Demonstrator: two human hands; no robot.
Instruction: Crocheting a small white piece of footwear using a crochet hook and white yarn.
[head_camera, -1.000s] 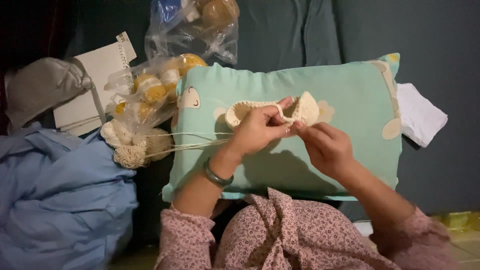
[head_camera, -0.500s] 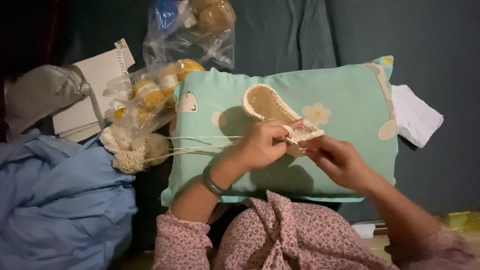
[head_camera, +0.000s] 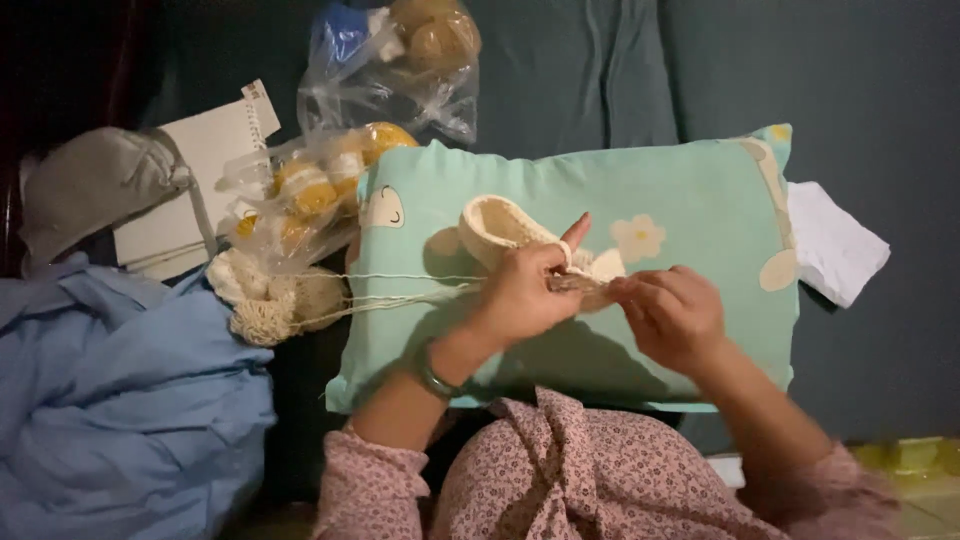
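Upholstery of dark teal fabric (head_camera: 760, 70) fills the background, and a crumpled light-blue cloth (head_camera: 110, 400) spreads over the lower left. A mint-green rectangular pillow printed with flowers (head_camera: 690, 180) lies across the lap of the person in a pink floral-patterned garment (head_camera: 590, 480). Left of the pillow sit a grey fabric hat (head_camera: 90, 185), a white spiral-bound notepad (head_camera: 215, 140), and two clear plastic bags of yellow and cream yarn balls (head_camera: 400, 60), one above the other. A folded white cloth (head_camera: 830, 240) lies just beside the pillow's right edge.

On the pillow's middle rests the cream crocheted piece with a rounded cup-like end (head_camera: 500, 225). The left hand (head_camera: 525, 290), a dark bangle (head_camera: 435, 372) on its wrist, is closed around the piece's near end, index finger raised. The right hand (head_camera: 672, 315) is curled shut just beside it, fingertips pinching at the same spot; what it grips is too small to tell. Thin cream yarn strands (head_camera: 400, 285) run taut from the left hand to a loose cream yarn bundle (head_camera: 265, 300) at the pillow's left edge.
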